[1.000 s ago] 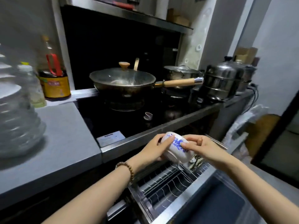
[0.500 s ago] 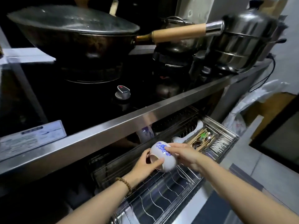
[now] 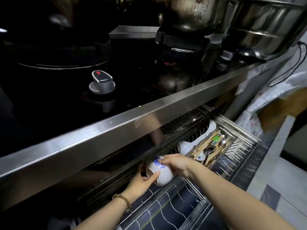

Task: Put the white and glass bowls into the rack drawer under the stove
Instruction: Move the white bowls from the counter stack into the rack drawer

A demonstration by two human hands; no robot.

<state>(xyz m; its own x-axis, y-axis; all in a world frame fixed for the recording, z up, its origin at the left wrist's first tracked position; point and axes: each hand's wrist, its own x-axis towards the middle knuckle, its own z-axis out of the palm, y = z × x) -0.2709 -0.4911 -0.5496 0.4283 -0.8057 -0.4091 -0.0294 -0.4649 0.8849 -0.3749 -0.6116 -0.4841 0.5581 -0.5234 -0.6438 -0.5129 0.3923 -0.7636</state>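
A white bowl with blue flowers (image 3: 162,174) lies on its side just above the wire rack drawer (image 3: 179,201), which is pulled out under the stove's steel front edge (image 3: 103,135). My left hand (image 3: 141,183) holds the bowl at its rim from below, thumb on the outside. My right hand (image 3: 176,165) grips its base from the right. No glass bowl is in view.
A cutlery tray (image 3: 214,146) with chopsticks and spoons sits at the drawer's right, a white ladle (image 3: 187,145) beside it. On the black stove top stand a knob (image 3: 101,82), a kettle (image 3: 191,19) and a steel steamer pot (image 3: 265,25). A white bag (image 3: 265,103) hangs at right.
My head has dropped closer to the drawer. Both hands have carried the bowl down from in front of the stove edge to just over the rack wires.
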